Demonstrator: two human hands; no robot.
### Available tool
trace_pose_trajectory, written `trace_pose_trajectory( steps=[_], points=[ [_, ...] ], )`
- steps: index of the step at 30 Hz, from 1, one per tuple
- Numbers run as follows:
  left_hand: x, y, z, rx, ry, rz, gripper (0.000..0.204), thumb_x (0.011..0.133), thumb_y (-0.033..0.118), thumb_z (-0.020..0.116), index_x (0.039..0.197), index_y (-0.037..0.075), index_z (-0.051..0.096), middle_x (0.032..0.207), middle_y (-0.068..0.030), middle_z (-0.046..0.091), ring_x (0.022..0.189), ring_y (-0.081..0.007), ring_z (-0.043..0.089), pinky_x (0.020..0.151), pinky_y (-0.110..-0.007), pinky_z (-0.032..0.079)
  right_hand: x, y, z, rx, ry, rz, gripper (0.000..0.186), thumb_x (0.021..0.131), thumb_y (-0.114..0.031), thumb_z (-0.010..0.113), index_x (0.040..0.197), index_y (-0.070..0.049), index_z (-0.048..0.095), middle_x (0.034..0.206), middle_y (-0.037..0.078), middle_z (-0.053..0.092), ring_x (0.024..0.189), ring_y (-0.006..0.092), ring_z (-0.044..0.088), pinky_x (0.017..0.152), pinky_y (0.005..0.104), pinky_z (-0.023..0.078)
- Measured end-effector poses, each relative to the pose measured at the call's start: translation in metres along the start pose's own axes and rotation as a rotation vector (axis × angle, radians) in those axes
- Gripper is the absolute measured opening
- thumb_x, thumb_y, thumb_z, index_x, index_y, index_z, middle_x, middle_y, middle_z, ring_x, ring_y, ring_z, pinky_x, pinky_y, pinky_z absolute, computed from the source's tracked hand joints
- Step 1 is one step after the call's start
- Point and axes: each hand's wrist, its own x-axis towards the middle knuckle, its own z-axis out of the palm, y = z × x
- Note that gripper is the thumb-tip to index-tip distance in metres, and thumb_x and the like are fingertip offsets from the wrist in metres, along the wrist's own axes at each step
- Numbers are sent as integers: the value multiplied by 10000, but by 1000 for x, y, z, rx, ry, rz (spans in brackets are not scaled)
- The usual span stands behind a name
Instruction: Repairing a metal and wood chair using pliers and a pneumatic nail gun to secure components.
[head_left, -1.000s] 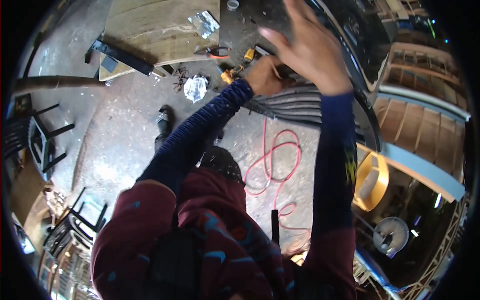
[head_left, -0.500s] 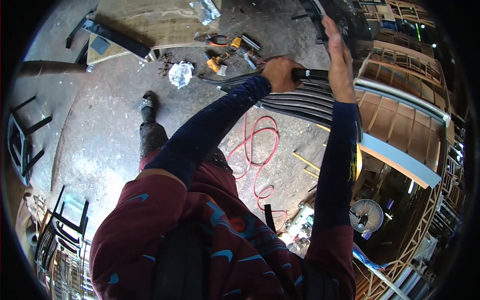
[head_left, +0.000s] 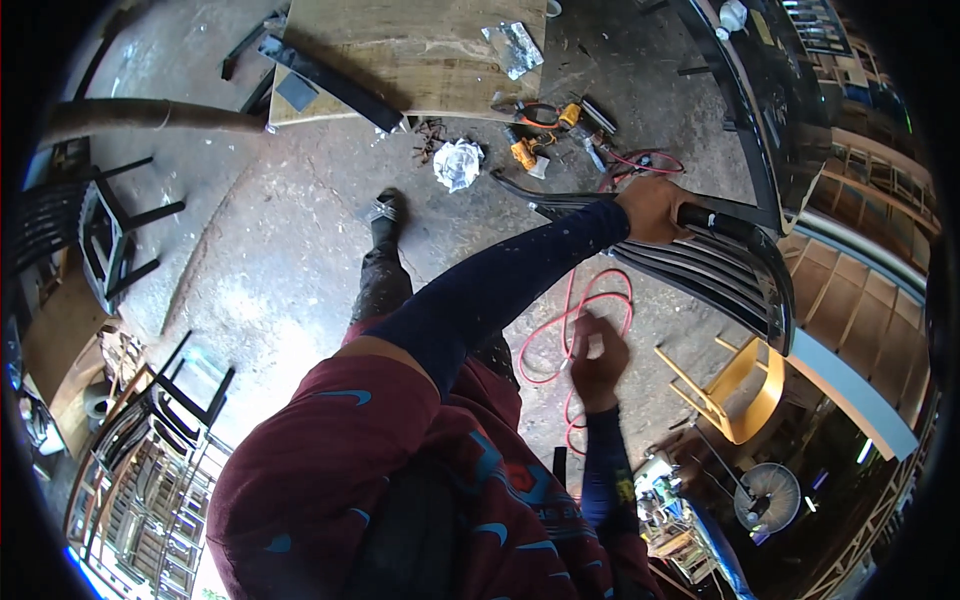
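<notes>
My left hand is wrapped round a black rail of a slatted wooden chair, near the end of its curved bars. Several dark slats run side by side below that hand, and black frame parts rise beyond it at the upper right. My right hand is apart from the chair, nearer my body, above the floor. Its fingers are loosely curled with a gap by the thumb, slightly blurred, and I see nothing in them. Beneath it lies a looped red hose.
Yellow-and-black power tools, pliers and crumpled foil lie ahead, by a wooden board. A yellow chair frame and a fan stand at the right. Black chair frames stand at the left.
My right hand has come away from the black frame and back toward my body. My left hand still grips the chair. The whole view has shifted, so the floor items appear farther right.
</notes>
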Motion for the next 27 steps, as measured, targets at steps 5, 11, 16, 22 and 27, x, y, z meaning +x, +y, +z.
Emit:
trace_pose_trajectory(
  steps=[5,11,16,22,27],
  points=[
    [1,-8,-7,50,-7,-13,427,731,297,823,1139,209,729,904,-83,742,869,-293,719,762,-399,560,-67,-3,75,130,-289,47,78,908,-130,664,853,-75,662,711,125,636,628,312,639,528,440,467],
    [5,16,-4,-31,-40,-7,410,717,269,808,1113,220,715,921,-84,730,877,-315,705,771,-410,554,-33,15,129,48,-395,186,298,888,-226,630,672,-27,586,709,218,632,698,430,630,632,527,486],
    [1,-4,-11,-37,-81,-63,524,727,217,822,1231,205,678,981,-108,738,924,-319,716,811,-419,562,-24,36,137,94,-298,470,252,829,-271,736,768,-48,636,780,199,656,783,403,652,683,504,499],
    [15,-3,-13,54,-106,-141,506,802,279,810,1284,208,672,971,-148,741,877,-326,723,792,-394,567,-102,91,68,61,-9,715,150,819,-156,751,737,-72,657,706,167,660,681,361,670,606,413,496],
    [24,-3,0,31,-40,-43,443,814,232,810,1224,103,696,933,-165,741,829,-284,737,749,-355,564,-178,183,-23,-369,212,867,240,966,-229,602,881,-63,754,768,197,706,681,293,698,601,422,498]
  ],
)
